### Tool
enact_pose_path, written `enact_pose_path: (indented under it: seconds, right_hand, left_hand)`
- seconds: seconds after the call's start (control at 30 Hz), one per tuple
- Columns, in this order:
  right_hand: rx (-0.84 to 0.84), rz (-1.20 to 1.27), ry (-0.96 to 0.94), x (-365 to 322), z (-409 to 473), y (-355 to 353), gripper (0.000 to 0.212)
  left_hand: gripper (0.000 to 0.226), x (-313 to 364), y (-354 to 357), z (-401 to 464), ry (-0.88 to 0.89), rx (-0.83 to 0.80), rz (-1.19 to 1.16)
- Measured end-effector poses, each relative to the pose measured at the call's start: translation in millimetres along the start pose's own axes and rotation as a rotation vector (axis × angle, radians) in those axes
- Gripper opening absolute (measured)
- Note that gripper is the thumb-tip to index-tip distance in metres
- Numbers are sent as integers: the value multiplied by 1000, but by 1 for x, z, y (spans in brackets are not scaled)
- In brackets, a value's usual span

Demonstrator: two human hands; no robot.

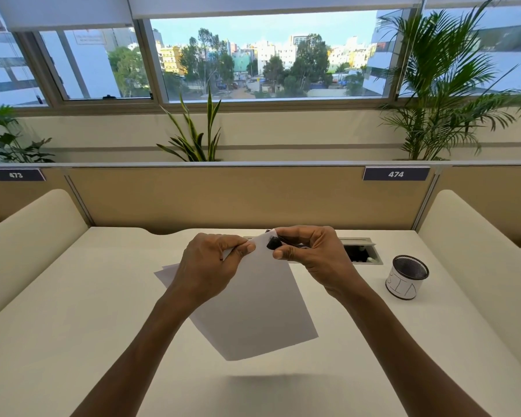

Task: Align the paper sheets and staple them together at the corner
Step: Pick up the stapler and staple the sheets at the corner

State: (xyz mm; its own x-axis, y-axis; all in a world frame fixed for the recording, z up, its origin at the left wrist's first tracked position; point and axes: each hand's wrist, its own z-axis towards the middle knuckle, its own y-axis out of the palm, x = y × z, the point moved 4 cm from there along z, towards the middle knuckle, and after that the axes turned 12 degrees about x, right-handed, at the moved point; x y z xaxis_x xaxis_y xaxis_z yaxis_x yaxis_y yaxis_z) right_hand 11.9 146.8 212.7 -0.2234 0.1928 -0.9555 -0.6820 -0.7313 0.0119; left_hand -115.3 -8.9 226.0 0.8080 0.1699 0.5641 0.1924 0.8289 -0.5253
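A stack of white paper sheets hangs tilted in the air above the desk, casting a shadow below. My left hand pinches the sheets near their top edge, thumb on the front. My right hand is closed around a small black stapler, whose jaw sits over the top corner of the sheets. Most of the stapler is hidden inside my fingers. A corner of a sheet pokes out left of my left wrist, slightly offset from the others.
A black mesh cup with a white paper label stands on the desk to the right. A cable hatch lies open behind my right hand. Cream dividers flank the desk, with a partition panel behind.
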Motion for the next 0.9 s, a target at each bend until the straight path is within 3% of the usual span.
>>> enact_pose_path:
  seconds: [0.9]
  right_hand:
    - [29, -24, -11, -6, 0, 3, 31]
  left_hand:
    - [27, 1, 0, 1, 26, 8, -11]
